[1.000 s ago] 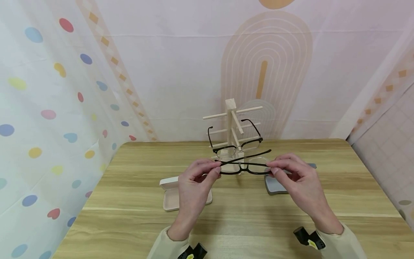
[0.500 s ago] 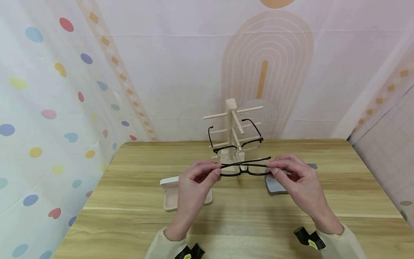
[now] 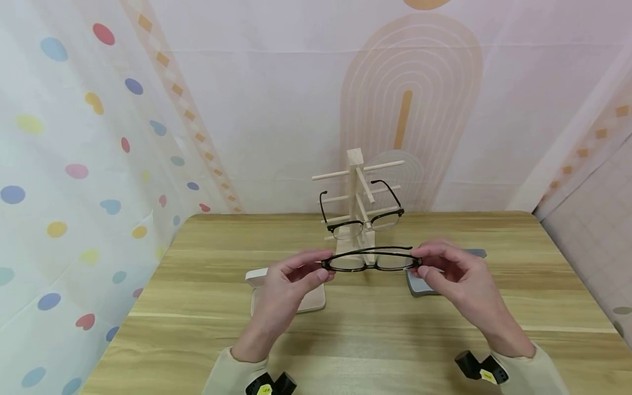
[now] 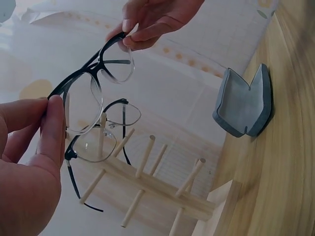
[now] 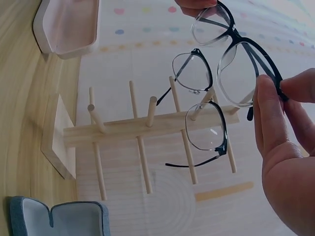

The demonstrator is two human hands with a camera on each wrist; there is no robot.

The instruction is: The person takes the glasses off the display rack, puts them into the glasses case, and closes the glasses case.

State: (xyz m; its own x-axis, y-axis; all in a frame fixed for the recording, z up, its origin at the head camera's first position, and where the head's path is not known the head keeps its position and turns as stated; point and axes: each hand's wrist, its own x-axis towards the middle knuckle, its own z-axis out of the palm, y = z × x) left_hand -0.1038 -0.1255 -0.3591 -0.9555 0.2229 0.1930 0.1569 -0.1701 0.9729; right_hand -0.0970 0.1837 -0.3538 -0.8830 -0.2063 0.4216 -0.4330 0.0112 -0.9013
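Observation:
Black-framed glasses with clear lower rims are held level in front of the stand, their temples folded behind the lenses. The left hand pinches one end of the frame between thumb and fingers, and the right hand pinches the other end. In the left wrist view, the glasses run slantwise between both hands. Behind them is a wooden peg stand, on which a second pair of glasses hangs, with its temples spread open and pointing up and back.
A whitish case lies open on the wooden table, partly behind the left hand. A grey-blue case stands open on the right side, partly behind the right hand in the head view. Patterned curtains hang behind and at the sides.
The held glasses' temples have come down and now lie folded close behind the frame. Both hands have moved slightly apart, their fingers nearer the frame's outer corners.

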